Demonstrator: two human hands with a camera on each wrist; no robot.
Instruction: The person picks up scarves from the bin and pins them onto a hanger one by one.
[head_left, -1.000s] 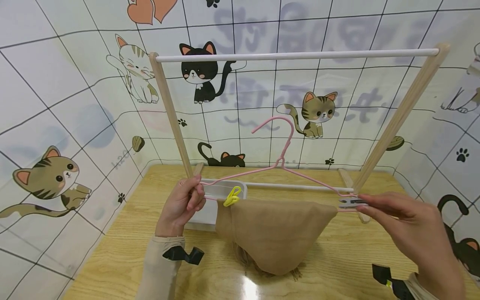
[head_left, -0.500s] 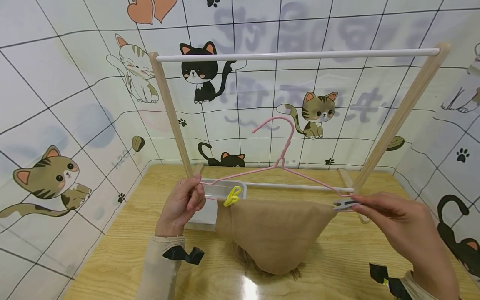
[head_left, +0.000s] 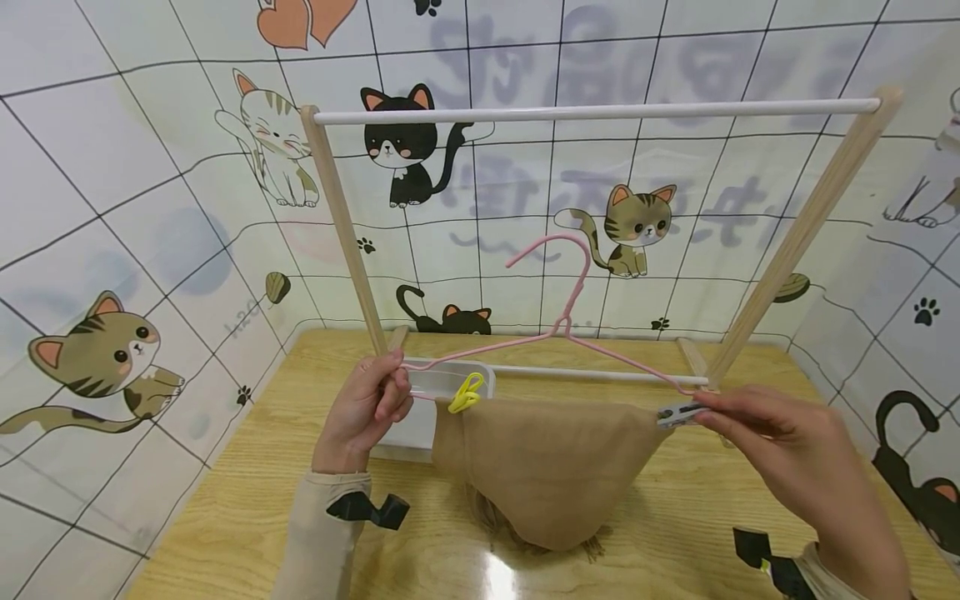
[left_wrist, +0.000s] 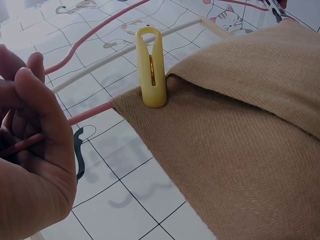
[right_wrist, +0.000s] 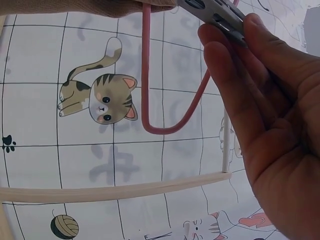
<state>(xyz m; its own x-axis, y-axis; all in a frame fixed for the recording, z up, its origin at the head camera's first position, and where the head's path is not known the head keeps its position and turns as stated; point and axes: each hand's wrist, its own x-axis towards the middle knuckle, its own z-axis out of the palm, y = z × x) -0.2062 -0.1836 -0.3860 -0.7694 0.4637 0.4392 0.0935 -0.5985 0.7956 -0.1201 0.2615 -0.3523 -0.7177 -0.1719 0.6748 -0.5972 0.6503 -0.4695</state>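
Observation:
A pink clothes hanger (head_left: 504, 344) is held up over the table, its hook at the top. My left hand (head_left: 365, 408) grips its left end. Over the hanger's lower bar hangs a brown fringed cloth (head_left: 555, 467). A yellow clothespin (head_left: 466, 393) clips the cloth to the bar near the left, also plain in the left wrist view. With thumb and fingertips my right hand (head_left: 787, 458) pinches a grey clothespin (head_left: 677, 414), whose tip meets the cloth's upper right corner. In the right wrist view the hanger's bent end (right_wrist: 157, 131) shows below that grey clothespin (right_wrist: 215, 15).
Behind the hanger stands a wooden rack with a white top rod (head_left: 592, 112) and a lower rod (head_left: 585, 374). A white bin (head_left: 397, 450) sits on the wooden table (head_left: 247, 500) at the left, partly behind the left hand and cloth. A cat-print sheet covers the walls.
My right hand has moved left with the grey clothespin, from the hanger's right end to the cloth's right corner. The left hand, hanger and yellow clothespin have stayed put.

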